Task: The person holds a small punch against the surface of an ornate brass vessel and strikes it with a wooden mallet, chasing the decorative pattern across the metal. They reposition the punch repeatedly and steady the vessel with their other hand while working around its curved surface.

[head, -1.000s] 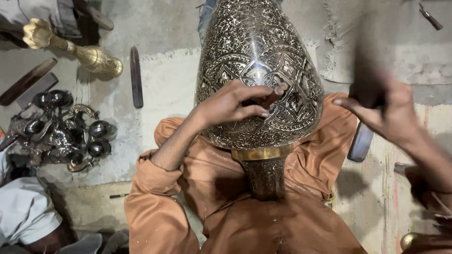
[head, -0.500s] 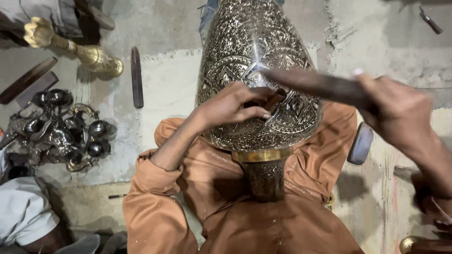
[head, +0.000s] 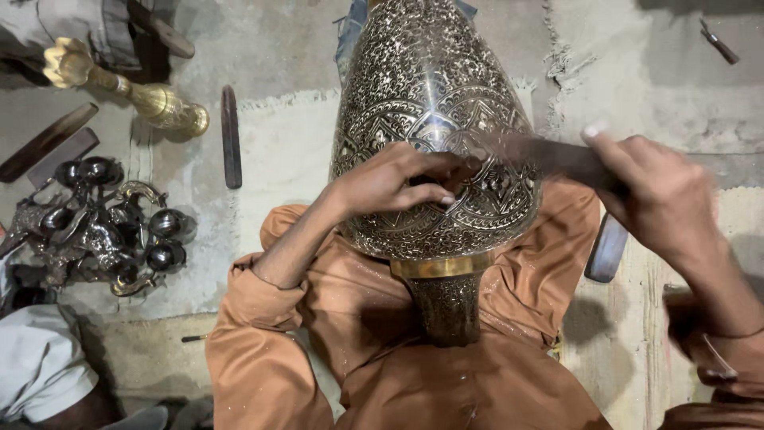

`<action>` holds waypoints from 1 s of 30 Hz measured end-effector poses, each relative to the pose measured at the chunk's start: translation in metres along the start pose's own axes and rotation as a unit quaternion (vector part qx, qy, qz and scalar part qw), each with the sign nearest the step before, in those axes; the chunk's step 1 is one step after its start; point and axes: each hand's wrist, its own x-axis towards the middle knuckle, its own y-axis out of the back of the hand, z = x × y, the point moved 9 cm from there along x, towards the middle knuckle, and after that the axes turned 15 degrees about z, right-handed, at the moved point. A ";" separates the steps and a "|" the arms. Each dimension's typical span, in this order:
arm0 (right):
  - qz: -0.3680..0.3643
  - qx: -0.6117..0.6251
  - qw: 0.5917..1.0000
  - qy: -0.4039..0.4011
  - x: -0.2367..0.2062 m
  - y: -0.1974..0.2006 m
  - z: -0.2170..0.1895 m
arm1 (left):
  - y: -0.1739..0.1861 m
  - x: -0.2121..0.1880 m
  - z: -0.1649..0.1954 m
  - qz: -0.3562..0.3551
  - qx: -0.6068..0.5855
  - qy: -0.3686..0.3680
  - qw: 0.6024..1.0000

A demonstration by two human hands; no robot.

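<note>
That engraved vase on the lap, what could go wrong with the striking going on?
The left hand pins a small tool against the vase right where the right hand swings the mallet; a miss could hit fingers. The vase rests tilted on the lap, so a blow might shift it.

The large vase (head: 434, 135) is metal, densely chased with fine patterns, glossy and silvery with a smooth brass-coloured band above a dark engraved neck. The orange garment (head: 350, 342) beneath it is matt cloth flecked with tiny bright specks. The tool (head: 549, 155) in the right hand (head: 668, 199) looks dark and dull, blurred. The small vase (head: 119, 84) is shiny golden metal, the candelabrum (head: 103, 223) dark polished metal. The floor (head: 684, 87) is rough, dusty concrete
</note>
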 end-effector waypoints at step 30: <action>0.038 0.182 0.955 -0.229 -0.072 -0.022 0.018 | -0.011 0.013 0.002 -0.096 -0.090 0.037 0.991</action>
